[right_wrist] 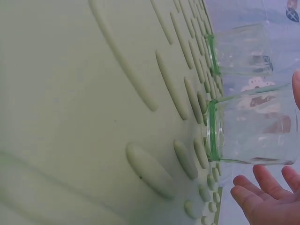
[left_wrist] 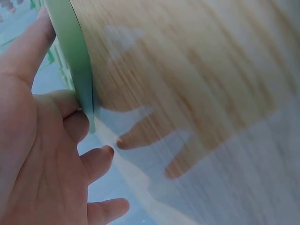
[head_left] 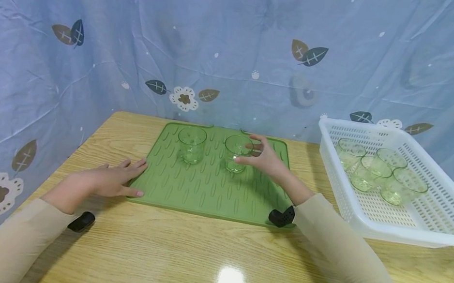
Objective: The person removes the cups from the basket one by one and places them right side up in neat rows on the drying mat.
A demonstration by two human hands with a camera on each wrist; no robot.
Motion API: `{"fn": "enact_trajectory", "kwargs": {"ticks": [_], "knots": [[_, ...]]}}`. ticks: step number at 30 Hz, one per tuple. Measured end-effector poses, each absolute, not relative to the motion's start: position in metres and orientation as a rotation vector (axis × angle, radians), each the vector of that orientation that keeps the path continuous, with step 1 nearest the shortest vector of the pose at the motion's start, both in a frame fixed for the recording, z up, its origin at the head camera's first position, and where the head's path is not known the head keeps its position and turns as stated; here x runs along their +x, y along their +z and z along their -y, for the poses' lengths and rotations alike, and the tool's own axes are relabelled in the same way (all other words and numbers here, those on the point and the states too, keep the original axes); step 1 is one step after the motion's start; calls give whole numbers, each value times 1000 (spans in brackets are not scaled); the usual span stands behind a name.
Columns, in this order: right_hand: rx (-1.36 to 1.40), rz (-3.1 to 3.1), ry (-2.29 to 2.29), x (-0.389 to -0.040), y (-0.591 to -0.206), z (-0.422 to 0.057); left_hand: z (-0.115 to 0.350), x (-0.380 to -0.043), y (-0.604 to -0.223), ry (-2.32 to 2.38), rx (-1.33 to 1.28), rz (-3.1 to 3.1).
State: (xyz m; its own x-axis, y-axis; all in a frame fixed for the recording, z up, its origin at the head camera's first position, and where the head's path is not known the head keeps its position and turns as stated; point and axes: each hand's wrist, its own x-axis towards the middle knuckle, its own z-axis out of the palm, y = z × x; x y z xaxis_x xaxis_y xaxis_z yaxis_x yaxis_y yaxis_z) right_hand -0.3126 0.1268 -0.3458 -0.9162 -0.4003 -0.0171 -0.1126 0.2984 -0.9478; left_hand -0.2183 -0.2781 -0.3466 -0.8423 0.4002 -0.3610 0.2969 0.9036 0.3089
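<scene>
Two clear, green-tinted glasses stand upright on a green ribbed drying mat. The left one is apart from both hands. Around the upper right side of the other glass, my right hand spreads its thumb and fingers. In the right wrist view the fingers lie close beside this glass, not wrapped round it; contact is hard to tell. My left hand rests at the mat's left edge, fingers spread. The left wrist view shows its fingers by the mat's edge.
A white perforated plastic basket stands at the right of the wooden table, with several similar glasses inside. A blue patterned curtain hangs behind and at the left. Each wrist carries a small black device.
</scene>
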Motion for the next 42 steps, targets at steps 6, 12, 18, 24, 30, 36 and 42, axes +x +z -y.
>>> {"fn": "enact_trajectory", "kwargs": {"ticks": [6,12,18,24,30,36,42], "knots": [[-469,-2368,-1644,-308,-345,-133,279,-218,-346,311,523,-2656],[-506,-2375,-1686,-304,-342,-145,279,-219,-346,328,521,-2647],[-541,-2358,-1742,-296,-335,-152,279,-219,-345,362,506,-2624],[-586,-2363,-1728,-289,-328,-160,279,-219,-344,375,504,-2613],[-664,-2411,-1613,-279,-323,-169,278,-219,-343,360,508,-2620],[-747,-2386,-1556,-269,-320,-177,277,-218,-341,349,508,-2623],[-830,-2392,-1503,-257,-315,-183,276,-219,-341,355,509,-2620]]}}
